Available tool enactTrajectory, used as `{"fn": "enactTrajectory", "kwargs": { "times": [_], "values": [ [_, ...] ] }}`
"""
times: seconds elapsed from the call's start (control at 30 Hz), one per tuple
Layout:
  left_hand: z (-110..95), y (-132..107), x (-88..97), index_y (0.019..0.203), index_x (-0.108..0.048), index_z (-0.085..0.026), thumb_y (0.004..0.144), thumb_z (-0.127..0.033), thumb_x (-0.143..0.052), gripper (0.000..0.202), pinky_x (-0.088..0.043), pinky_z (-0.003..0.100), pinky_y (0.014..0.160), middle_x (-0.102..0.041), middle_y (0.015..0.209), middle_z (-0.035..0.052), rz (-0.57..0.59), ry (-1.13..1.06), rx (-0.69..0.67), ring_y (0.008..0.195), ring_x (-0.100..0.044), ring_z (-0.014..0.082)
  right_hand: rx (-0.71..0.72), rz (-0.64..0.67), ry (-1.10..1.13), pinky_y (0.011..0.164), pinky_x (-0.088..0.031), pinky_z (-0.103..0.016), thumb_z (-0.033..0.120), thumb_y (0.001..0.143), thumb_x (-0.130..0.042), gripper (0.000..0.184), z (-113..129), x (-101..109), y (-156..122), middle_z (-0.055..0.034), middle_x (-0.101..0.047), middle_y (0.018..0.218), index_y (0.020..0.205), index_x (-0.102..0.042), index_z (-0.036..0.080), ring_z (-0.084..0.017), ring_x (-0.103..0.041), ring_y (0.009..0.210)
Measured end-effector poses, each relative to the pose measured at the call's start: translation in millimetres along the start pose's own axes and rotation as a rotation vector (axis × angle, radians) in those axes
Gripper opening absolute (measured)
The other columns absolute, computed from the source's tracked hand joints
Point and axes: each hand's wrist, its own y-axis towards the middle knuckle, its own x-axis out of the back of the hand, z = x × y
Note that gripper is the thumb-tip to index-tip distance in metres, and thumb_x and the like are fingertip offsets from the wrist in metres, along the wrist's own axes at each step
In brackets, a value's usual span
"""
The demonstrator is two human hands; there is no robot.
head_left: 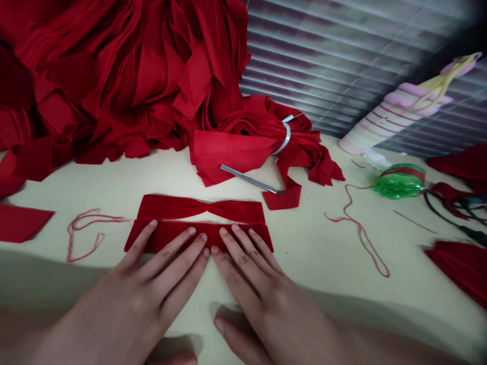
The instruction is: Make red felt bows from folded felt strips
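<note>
My left hand (152,284) and my right hand (251,284) lie flat side by side on the pale table (304,243), fingers stretched out. Their fingertips press on a folded strip of red fabric (262,237), which lies lengthwise in front of me. Just behind it, touching it, lies a second red strip pinched in the middle like a bow (201,208). Neither hand grips anything.
A big heap of red fabric (114,71) fills the back left. A bundle tied with a white band (285,137) sits beside it, with metal tweezers (251,180) in front. Loose red threads (357,228), a green spool (399,182) and more red pieces (460,263) lie at the right.
</note>
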Motion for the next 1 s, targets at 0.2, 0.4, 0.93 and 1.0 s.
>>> {"fn": "enactTrajectory", "kwargs": {
  "times": [0.2, 0.4, 0.93, 1.0],
  "values": [
    [-2.1, -2.9, -2.2, 0.145, -0.028, -0.015, 0.084, -0.057, -0.045, 0.075, 0.003, 0.040, 0.115, -0.033, 0.148, 0.0125, -0.015, -0.020, 0.041, 0.132, -0.038, 0.0276, 0.000, -0.012, -0.008, 0.100, -0.042, -0.053, 0.042, 0.091, -0.045, 0.058, -1.2, 0.1, 0.6, -0.0244, -0.039, 0.142, 0.136, -0.045, 0.005, -0.039, -0.032, 0.133],
    [-2.3, -2.0, -5.1, 0.146, -0.025, -0.016, 0.086, -0.056, -0.042, 0.074, 0.006, 0.040, 0.115, -0.030, 0.149, 0.0117, -0.010, -0.038, 0.038, 0.135, -0.033, 0.0270, 0.006, -0.017, -0.002, 0.100, -0.042, -0.053, 0.042, 0.091, -0.045, 0.058, -1.1, -0.9, 0.2, -0.0252, -0.038, 0.142, 0.135, -0.046, 0.004, -0.039, -0.031, 0.134],
    [-1.2, -1.2, -3.3, 0.146, -0.026, -0.016, 0.086, -0.055, -0.043, 0.074, 0.004, 0.039, 0.115, -0.031, 0.149, 0.0112, -0.013, -0.033, 0.033, 0.135, -0.034, 0.0264, 0.003, -0.009, 0.000, 0.101, -0.041, -0.053, 0.042, 0.091, -0.046, 0.059, -0.6, -0.6, -0.4, -0.0250, -0.036, 0.143, 0.136, -0.045, 0.004, -0.039, -0.030, 0.134],
    [-1.4, -0.5, -3.1, 0.146, -0.026, -0.016, 0.087, -0.056, -0.042, 0.073, 0.004, 0.039, 0.115, -0.031, 0.149, 0.0106, -0.026, -0.042, 0.042, 0.136, -0.032, 0.0256, 0.002, -0.008, 0.001, 0.101, -0.041, -0.053, 0.041, 0.091, -0.045, 0.058, -0.7, -0.9, -0.7, -0.0251, -0.036, 0.143, 0.137, -0.044, 0.004, -0.039, -0.029, 0.135]
  ]
}}
